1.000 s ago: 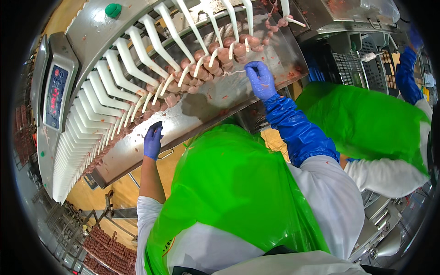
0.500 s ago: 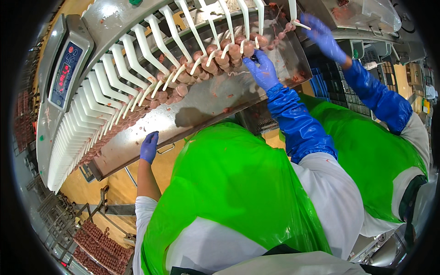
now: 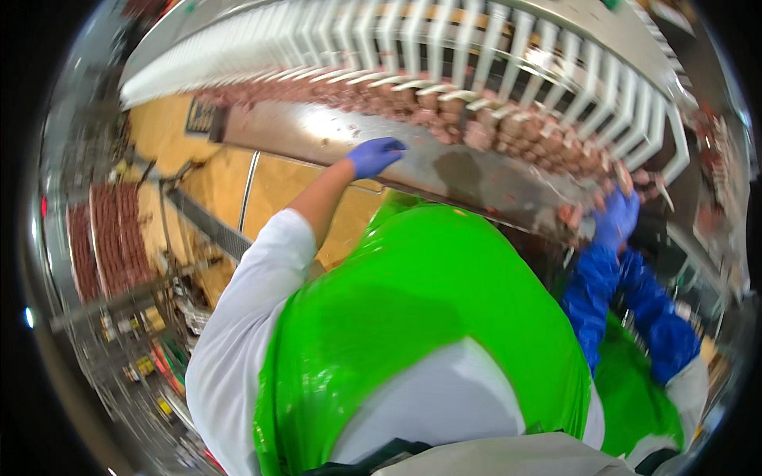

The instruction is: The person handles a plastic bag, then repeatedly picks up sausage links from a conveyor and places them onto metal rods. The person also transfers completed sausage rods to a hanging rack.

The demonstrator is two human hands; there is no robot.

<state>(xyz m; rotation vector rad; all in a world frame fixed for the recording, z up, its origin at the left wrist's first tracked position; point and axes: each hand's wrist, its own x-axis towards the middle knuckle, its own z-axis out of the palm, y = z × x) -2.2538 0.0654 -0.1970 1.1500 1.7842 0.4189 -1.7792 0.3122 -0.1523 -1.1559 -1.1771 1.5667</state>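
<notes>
A long row of pinkish sausage links (image 3: 528, 141) hangs from white hooks (image 3: 413, 47) in front of me, above a metal tray (image 3: 349, 135). My left hand (image 3: 375, 158), in a purple glove, hovers by the tray's near edge with its fingers loosely out and nothing in them. At the right end of the hooks, my right hand (image 3: 616, 220), gloved purple below a blue sleeve, closes round sausage links near the last hook; blur softens its fingers. Another person's blue sleeve (image 3: 663, 313) reaches in close beside it; that person's hand is hidden.
Racks of hanging sausages (image 3: 119, 238) stand at the far left beside a metal frame (image 3: 159, 282). A green apron (image 3: 429, 278) covers my front. The co-worker's green apron (image 3: 635, 389) is close at my right. Yellowish flooring (image 3: 230, 190) shows below the tray.
My view has swung to the right along the hooks, and the scale has left it. My right hand has moved from the middle links to the right end. My left hand still holds nothing.
</notes>
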